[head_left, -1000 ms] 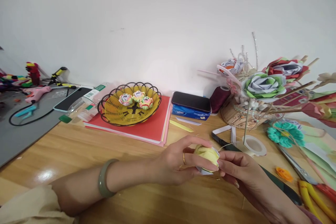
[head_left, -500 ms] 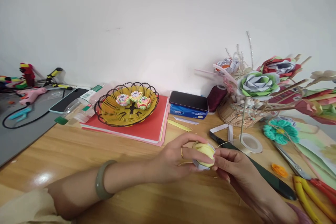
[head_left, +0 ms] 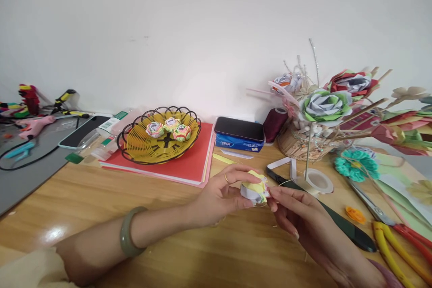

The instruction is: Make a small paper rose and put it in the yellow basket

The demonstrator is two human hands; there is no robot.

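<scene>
Between the thumb and fingers of my left hand (head_left: 222, 195) sits a small yellow and white paper flower (head_left: 251, 191), with touches of pink and green at its right side. My right hand (head_left: 300, 216) is closed in a pinch at the flower's right edge; its thumb and forefinger press on the paper there. A thin pale thread (head_left: 286, 182) shows just above the right fingertips, and a bit of it passes under the flower. Part of the flower is hidden behind my left fingers.
Several paper flowers lie in a yellow basket (head_left: 158, 150) on red paper (head_left: 199, 168). Behind my hands are a phone (head_left: 239, 128) on a blue tissue pack (head_left: 238, 142) and a white roll (head_left: 319, 181). A dark green tool (head_left: 351, 231), scissors (head_left: 381, 216) and a flower arrangement (head_left: 324, 105) stand right.
The flower has been turned in my hands, so more of its white side shows. Both hands have shifted slightly left, and my view has panned a little right.
</scene>
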